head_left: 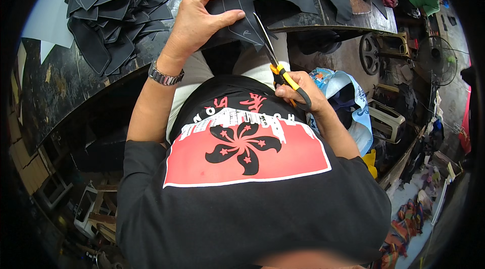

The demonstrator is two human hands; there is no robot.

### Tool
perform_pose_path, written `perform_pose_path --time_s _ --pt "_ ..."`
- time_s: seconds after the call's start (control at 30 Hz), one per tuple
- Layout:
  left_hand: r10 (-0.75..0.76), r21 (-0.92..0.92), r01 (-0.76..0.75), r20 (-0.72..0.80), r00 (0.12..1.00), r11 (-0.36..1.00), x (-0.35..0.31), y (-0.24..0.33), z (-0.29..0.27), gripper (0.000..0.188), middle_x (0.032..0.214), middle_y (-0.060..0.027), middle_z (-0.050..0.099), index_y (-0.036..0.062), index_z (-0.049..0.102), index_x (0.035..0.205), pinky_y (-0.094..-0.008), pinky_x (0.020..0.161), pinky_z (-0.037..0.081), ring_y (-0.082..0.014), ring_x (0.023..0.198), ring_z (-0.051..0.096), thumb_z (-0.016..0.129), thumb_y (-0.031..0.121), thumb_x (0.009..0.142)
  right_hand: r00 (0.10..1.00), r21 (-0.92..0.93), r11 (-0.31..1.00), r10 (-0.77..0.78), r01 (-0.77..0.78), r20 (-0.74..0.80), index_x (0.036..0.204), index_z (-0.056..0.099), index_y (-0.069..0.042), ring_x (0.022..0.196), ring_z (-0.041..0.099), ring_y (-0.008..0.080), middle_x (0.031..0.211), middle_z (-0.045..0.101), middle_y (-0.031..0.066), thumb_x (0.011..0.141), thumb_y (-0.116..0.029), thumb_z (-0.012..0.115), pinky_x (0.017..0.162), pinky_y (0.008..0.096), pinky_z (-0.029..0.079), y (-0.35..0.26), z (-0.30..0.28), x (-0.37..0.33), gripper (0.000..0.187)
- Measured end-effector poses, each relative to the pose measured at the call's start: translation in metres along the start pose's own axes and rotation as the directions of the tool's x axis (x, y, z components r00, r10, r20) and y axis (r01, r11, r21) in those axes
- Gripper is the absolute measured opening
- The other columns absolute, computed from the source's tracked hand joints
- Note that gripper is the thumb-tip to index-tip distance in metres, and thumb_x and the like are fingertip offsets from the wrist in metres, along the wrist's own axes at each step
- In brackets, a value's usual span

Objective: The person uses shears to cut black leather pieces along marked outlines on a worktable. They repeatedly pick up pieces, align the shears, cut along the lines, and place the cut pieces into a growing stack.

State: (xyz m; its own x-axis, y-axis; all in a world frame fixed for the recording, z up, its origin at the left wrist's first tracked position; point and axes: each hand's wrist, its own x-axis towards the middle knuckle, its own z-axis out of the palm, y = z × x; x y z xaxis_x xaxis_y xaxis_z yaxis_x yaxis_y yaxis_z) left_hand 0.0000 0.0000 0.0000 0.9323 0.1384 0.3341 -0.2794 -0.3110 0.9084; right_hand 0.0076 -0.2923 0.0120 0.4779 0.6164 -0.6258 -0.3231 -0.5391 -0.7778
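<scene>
One dark sheet [235, 4] marked with pale outlines lies right at the left hand [199, 16], its near corner hanging past the table edge toward the lap. The left hand is nearer to it than the right; thumb and forefinger are spread in a wide C along its left part, both tips seeming to rest on the sheet. Whether the other fingers pinch it from below, I cannot tell.

To the right of the left thumb, the scissors [276, 66] slant across the sheet's hanging edge, their long axis running from the right hand [306, 91] up and leftward, so the tips end just beside that thumb. The right hand is closed around the yellow and black handles, below and right of the left grip. The blades look narrowly parted at most; whether material sits between them is unclear.

Farther left of the left hand, beyond the wristwatch [165, 74], a heap of dark cut pieces [108, 4] covers part of the table [46, 79].
</scene>
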Motion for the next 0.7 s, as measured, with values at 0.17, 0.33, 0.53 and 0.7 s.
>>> perform_pose_path --time_s 0.17,0.33,0.53,0.7 --pt "0.022 0.027 -0.021 -0.02 1.0 0.999 -0.001 -0.004 0.0 0.052 0.113 -0.0079 0.07 0.015 0.068 0.122 -0.0343 0.109 0.039 -0.0236 0.114 0.06 0.082 0.013 0.072 1.0 0.053 0.999 0.001 -0.001 0.003 0.08 0.061 -0.005 0.051 0.05 0.005 0.06 0.054 -0.0018 0.079 -0.035 0.079 0.048 0.0189 0.038 0.003 0.003 0.0 0.035" --pt "0.026 0.005 -0.026 -0.017 1.0 1.0 0.002 -0.007 -0.001 0.051 0.114 -0.0081 0.07 0.0152 0.068 0.122 -0.0351 0.11 0.038 -0.0242 0.115 0.06 0.082 0.014 0.073 1.0 0.038 0.999 0.02 -0.02 -0.018 0.078 0.061 -0.005 0.045 0.048 0.0054 0.056 0.053 -0.0016 0.08 -0.033 0.079 0.044 0.0196 0.036 0.003 0.004 0.0 0.033" --pt "0.046 0.062 -0.045 -0.017 0.999 0.997 0.003 -0.007 -0.002 0.052 0.113 -0.008 0.07 0.0137 0.067 0.123 -0.0354 0.11 0.037 -0.0242 0.114 0.06 0.082 0.013 0.073 0.996 -0.009 0.996 0.088 -0.088 -0.025 0.078 0.062 -0.004 0.043 0.048 0.0061 0.054 0.052 -0.0009 0.079 -0.034 0.08 0.042 0.0205 0.036 -0.003 0.0 -0.002 0.034" --pt "0.068 0.005 -0.068 -0.003 0.998 0.998 0.003 -0.002 0.001 0.055 0.115 -0.009 0.067 0.0112 0.065 0.126 -0.0319 0.102 0.045 -0.0213 0.107 0.062 0.082 0.012 0.073 1.0 0.008 1.0 0.014 -0.014 -0.007 0.08 0.062 -0.003 0.045 0.05 0.0068 0.056 0.054 0.0003 0.079 -0.038 0.078 0.044 0.02 0.038 -0.009 -0.003 0.004 0.038"
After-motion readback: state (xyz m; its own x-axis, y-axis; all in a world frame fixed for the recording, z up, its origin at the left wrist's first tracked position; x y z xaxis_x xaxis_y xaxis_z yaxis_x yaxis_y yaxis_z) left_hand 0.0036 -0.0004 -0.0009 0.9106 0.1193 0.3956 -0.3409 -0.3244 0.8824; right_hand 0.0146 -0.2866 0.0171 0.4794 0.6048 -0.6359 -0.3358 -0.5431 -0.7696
